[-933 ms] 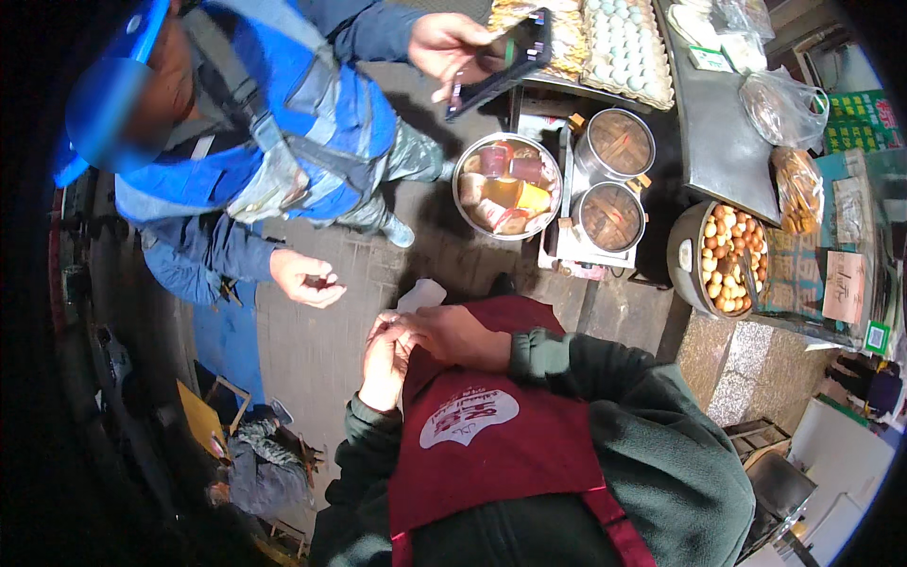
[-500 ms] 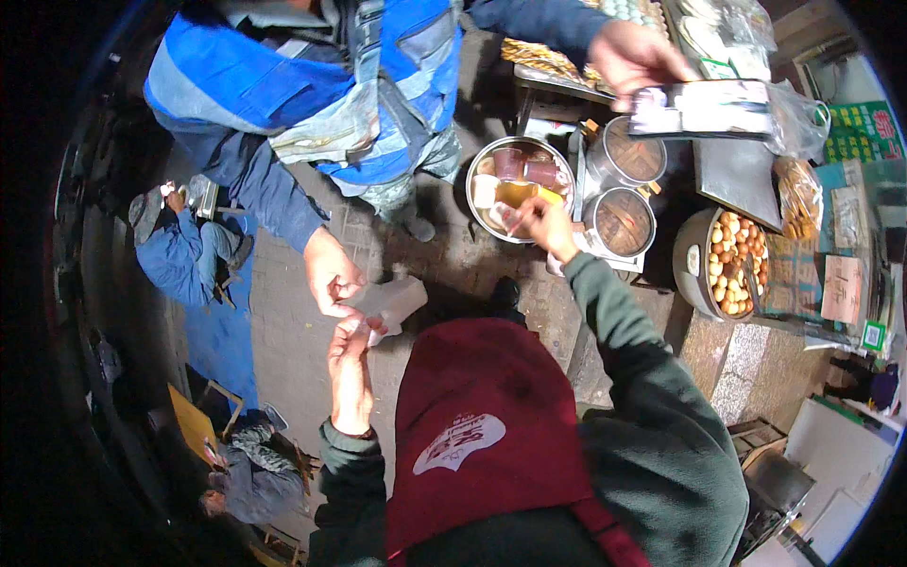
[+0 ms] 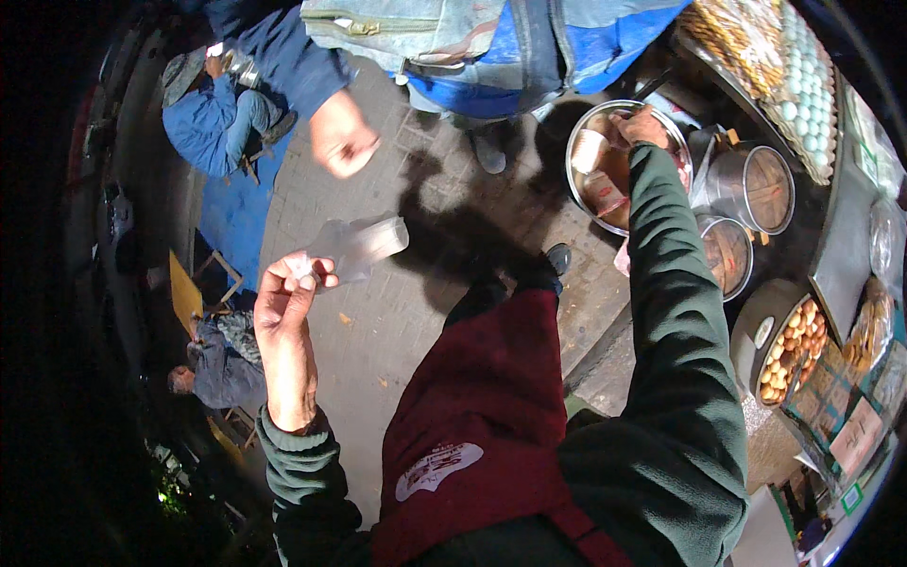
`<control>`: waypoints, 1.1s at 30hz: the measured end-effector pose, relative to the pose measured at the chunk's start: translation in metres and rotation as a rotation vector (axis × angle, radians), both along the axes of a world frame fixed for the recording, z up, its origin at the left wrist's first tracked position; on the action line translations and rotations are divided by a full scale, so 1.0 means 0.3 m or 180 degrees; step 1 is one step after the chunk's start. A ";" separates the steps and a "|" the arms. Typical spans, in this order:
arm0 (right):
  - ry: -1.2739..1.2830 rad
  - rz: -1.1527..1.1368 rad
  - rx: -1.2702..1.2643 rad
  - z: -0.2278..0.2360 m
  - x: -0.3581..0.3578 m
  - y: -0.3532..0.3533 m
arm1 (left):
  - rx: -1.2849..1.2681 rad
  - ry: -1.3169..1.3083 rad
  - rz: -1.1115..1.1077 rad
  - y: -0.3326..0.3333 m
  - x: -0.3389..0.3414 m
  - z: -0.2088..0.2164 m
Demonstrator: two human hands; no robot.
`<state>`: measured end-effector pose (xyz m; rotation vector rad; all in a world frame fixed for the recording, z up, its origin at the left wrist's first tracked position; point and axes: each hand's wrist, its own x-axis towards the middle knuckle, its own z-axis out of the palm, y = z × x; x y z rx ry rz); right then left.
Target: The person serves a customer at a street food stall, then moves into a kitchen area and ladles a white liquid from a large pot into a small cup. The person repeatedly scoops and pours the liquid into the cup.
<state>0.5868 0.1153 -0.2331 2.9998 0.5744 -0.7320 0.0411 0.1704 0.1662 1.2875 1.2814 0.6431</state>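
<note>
Pinched in my left hand (image 3: 291, 293) is the gathered top of a clear plastic bag (image 3: 345, 253). A pale, see-through cup (image 3: 385, 236) lies inside its far end, hanging out to the right of the hand. My right hand (image 3: 644, 128) reaches down into a round metal pot (image 3: 573, 180) at the upper right. Its fingers are bent, and whatever they grip is hidden. Beside it in the pot are a whitish cup (image 3: 590, 149) and a cup with red print (image 3: 603, 193), with brownish contents around them.
A person with a blue-and-grey bag (image 3: 529, 47) stands ahead; their closed hand (image 3: 345, 142) hangs above my left hand. Two round steamers (image 3: 761, 187) flank the pot. Further right are a pot of eggs (image 3: 794, 350) and a tray of pale eggs (image 3: 808, 109). Seated people are at left.
The other person's hand has drawn back from the bag, which my left hand alone now holds. The phone has gone from view. My right hand has moved deeper over the pot; the yellow item no longer shows.
</note>
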 end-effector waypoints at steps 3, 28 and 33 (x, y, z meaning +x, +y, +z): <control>0.0128 -0.0117 -0.0010 -0.002 0.006 0.005 | 0.0049 0.0073 -0.0033 0.015 0.000 0.005; -0.0787 0.1243 0.1669 0.166 -0.362 -0.585 | -0.0157 -0.0340 -0.0953 0.018 0.207 0.026; -0.0467 0.0284 0.2657 0.299 -0.653 -0.895 | -0.0158 -0.0593 -0.1084 0.020 0.237 0.034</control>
